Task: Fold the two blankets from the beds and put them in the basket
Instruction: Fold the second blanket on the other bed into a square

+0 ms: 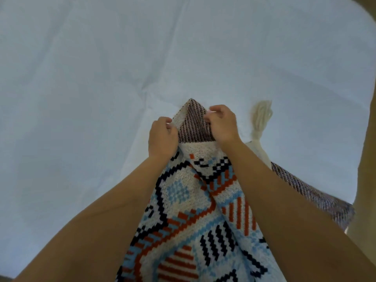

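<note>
Your left hand [162,137] and your right hand [222,125] are close together in the middle of the frame. The fingers [165,121] of both hands are curled and pinch the upper edge of the patterned blanket [193,220]. The blanket runs from your hands down to the bottom edge of the frame, between your forearms, over the pale sheet of the bed [101,78]. Its brown striped back side shows between your hands. A cream tassel [261,117] lies just right of your right hand.
</note>
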Tool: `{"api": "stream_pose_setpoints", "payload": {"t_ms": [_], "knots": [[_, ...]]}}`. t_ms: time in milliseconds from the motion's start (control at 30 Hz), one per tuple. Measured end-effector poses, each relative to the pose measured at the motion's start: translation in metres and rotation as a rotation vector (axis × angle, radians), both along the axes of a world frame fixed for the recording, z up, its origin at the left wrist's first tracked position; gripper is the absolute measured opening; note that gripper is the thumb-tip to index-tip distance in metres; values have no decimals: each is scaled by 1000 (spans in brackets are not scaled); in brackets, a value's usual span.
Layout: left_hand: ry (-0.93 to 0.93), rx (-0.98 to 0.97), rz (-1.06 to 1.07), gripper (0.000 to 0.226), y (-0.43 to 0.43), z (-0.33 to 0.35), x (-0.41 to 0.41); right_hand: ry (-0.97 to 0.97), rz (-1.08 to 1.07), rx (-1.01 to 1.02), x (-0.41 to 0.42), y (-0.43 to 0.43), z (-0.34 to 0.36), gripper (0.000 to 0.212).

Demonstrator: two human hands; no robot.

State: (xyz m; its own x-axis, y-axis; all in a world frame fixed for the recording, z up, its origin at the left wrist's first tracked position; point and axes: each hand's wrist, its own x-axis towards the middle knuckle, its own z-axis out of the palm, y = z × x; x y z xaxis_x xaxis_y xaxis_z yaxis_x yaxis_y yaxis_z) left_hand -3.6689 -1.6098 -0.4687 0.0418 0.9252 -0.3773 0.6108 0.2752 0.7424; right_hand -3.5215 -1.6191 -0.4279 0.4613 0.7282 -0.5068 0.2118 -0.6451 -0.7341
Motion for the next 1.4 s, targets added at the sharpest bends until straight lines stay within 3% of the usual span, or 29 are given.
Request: {"api": "stream_pose_setpoints", "payload": {"t_ms": [100,200,267,367,433,533,633,733,767,833,867,1000,1100,1267,1400], "knots": [[35,117,-267,24,-19,7,7,-312,-196,6,36,-40,-3,26],[114,137,-584,38,-46,12,21,-539,-339,-251,76,-97,-8,37],[270,64,-734,55,-60,15,33,-401,-392,-438,90,-129,-11,46],[418,4,-738,70,-74,25,50,8,-458,-380,90,-152,-8,55],[446,30,-699,72,-82,33,55,91,-378,-330,84,-155,-1,42],[382,108,-613,57,-100,41,50,63,-248,-193,60,-155,16,24],[53,5,-401,36,-116,56,39,-67,-8,-37,18,-162,35,28],[-252,-251,-134,37,-137,79,21,-111,275,-20,-34,-185,42,30],[-256,-301,-87,48,-145,84,10,-92,361,-29,-55,-195,44,29],[-165,-293,-108,90,-162,91,-15,-107,571,-58,-96,-214,47,28],[-132,-273,-125,98,-170,94,-29,-139,665,-91,-117,-223,48,31],[-24,-303,-77,89,-192,93,-93,-223,764,-185,-181,-254,54,29],[88,-283,-124,54,-211,83,-143,-250,927,-154,-223,-275,49,27],[135,-293,-144,17,-254,46,-229,-293,1061,-198,-296,-313,24,34],[49,-454,-150,30,-289,13,-279,-290,1072,-358,-333,-334,-2,46]]}}
